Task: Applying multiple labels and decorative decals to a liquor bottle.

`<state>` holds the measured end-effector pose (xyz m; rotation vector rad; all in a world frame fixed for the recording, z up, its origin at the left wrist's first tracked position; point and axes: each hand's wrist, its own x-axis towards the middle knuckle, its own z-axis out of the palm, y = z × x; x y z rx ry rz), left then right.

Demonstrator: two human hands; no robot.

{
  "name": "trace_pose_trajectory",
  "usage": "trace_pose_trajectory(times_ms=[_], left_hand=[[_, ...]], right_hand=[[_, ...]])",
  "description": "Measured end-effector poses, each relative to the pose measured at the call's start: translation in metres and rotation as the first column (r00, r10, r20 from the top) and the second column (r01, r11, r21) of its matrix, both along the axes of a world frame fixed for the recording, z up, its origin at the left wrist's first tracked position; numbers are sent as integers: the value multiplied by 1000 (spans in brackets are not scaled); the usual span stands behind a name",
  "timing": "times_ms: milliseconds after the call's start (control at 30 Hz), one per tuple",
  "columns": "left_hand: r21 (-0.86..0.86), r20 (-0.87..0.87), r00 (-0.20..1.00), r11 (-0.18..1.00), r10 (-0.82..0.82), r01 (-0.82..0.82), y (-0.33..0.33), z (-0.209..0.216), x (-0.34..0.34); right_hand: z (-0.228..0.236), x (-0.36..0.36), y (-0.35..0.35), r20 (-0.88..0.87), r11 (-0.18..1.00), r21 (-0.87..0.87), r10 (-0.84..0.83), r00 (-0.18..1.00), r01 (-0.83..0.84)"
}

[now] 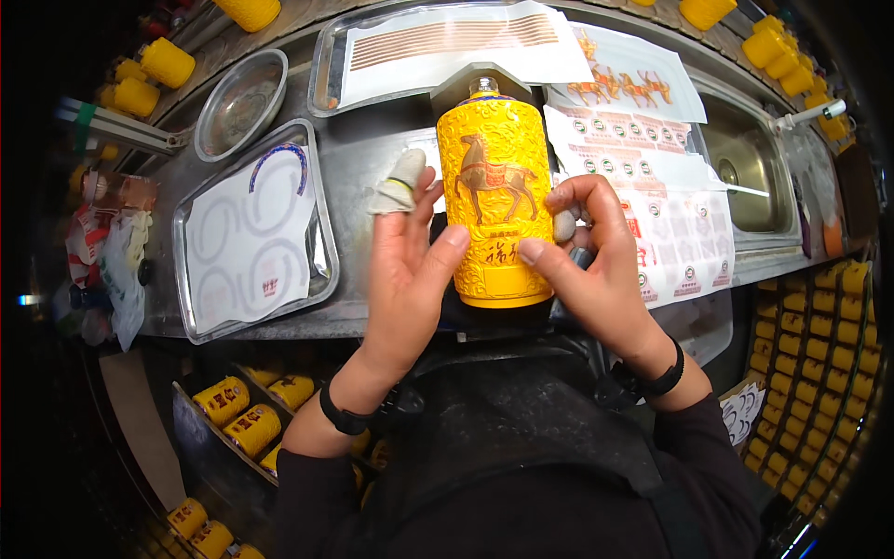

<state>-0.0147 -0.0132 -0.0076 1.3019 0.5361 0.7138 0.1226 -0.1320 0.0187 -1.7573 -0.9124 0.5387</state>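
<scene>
A yellow bottle (495,265) with raised swirls lies in front of me, its neck pointing away, with a brown-and-red horse decal and dark characters on its face. My left hand (403,270) is at its left side, fingers stretched and apart. The thumb tip meets the bottle's lower left edge, and a pale cloth wrap covers a fingertip. My right hand (601,261) grips the right side. Its thumb presses the front near the characters, and its bent fingers, some with pale covers, are partly hidden. A grey angled holder (507,73) shows behind the neck.
At left are a metal tray (183,279) with a decal sheet and a round metal bowl (279,70). Decal sheets (684,242) and a sink (778,200) lie to the right. Another tray (326,70) is at the back. Yellow bottles (253,427) fill crates below and racks (815,349).
</scene>
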Motion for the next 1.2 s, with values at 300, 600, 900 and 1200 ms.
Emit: trace_pose_trajectory(times_ms=[300,600,900,1200], left_hand=[[-18,100,986,991,-131,134,-14,7,3],[-105,113,988,987,-107,119,-11,-1,4],[-117,128,987,987,-97,112,-13,1,3],[-77,116,986,988,-122,132,-13,-3,1]], right_hand=[[-9,8,-5,-170,998,52,29,985,-21],[-1,4,9,87,999,-21,-38,995,40],[-7,9,3,78,1000,22,4,997,-5],[-17,4,-5,-229,995,94,51,972,-30]])
